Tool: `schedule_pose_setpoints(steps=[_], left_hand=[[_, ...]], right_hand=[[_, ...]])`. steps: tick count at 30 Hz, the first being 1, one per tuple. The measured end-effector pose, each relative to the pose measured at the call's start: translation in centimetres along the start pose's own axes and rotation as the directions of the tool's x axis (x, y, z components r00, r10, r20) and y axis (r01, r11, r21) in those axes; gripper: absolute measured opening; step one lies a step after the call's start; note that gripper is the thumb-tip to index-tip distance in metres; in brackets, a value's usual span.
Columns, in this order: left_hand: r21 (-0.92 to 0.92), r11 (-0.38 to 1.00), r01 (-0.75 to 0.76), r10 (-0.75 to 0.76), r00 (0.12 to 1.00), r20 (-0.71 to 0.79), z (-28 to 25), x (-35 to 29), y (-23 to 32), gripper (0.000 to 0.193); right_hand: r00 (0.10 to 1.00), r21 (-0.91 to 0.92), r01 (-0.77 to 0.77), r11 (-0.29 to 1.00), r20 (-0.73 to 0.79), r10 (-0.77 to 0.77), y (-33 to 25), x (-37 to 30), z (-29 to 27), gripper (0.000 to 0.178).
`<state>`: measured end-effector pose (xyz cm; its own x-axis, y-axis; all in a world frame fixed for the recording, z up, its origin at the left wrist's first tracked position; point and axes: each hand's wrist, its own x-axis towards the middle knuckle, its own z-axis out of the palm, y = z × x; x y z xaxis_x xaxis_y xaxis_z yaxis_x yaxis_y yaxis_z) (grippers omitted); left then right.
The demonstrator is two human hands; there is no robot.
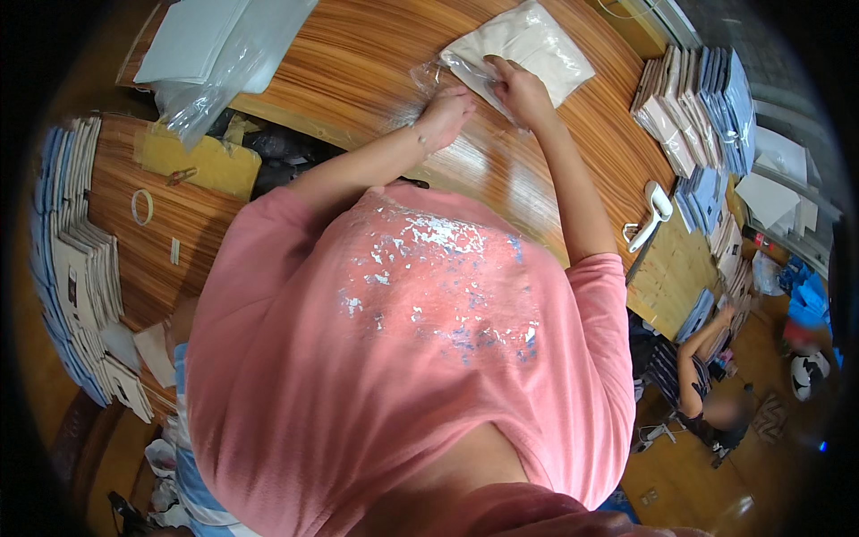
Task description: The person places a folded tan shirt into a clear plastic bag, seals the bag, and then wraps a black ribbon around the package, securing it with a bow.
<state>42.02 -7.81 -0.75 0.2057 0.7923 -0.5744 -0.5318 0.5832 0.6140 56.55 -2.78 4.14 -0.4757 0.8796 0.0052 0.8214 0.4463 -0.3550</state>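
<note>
One cream cloth (541, 54), folded into a rough rectangle and sheathed in a clear, glossy, creased plastic bag (483, 82), was laid on the wood-grained bench (358, 67), upper centre of the frame. The bag was touched by the right hand's (526, 95) bent fingers; the left hand (446, 120) was curled nearby. Whether plastic was grasped by either could not be told.

A flat, folded piece of cream-coloured fabric (541, 45) lies at a slant inside a clear, glossy plastic bag (476, 79) on the brown, wood-grained surface (367, 58). Soft creases cross the fabric; loose, crinkled plastic extends past its near left side.
</note>
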Motion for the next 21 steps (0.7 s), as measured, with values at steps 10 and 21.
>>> schedule_pose_setpoints(steps=[10,21], left_hand=[[0.562,-0.572,-0.597,0.148,0.599,0.787,-3.3,1.5,-0.1,0.042],[0.554,-0.55,-0.625,0.082,0.62,0.78,-5.1,-1.3,-0.7,0.048]], right_hand=[[1.0,0.016,-0.008,1.0,-0.028,0.008,0.0,-0.6,0.6,0.042],[0.967,-0.078,-0.051,0.996,-0.254,0.029,0.6,-2.3,4.5,0.04]])
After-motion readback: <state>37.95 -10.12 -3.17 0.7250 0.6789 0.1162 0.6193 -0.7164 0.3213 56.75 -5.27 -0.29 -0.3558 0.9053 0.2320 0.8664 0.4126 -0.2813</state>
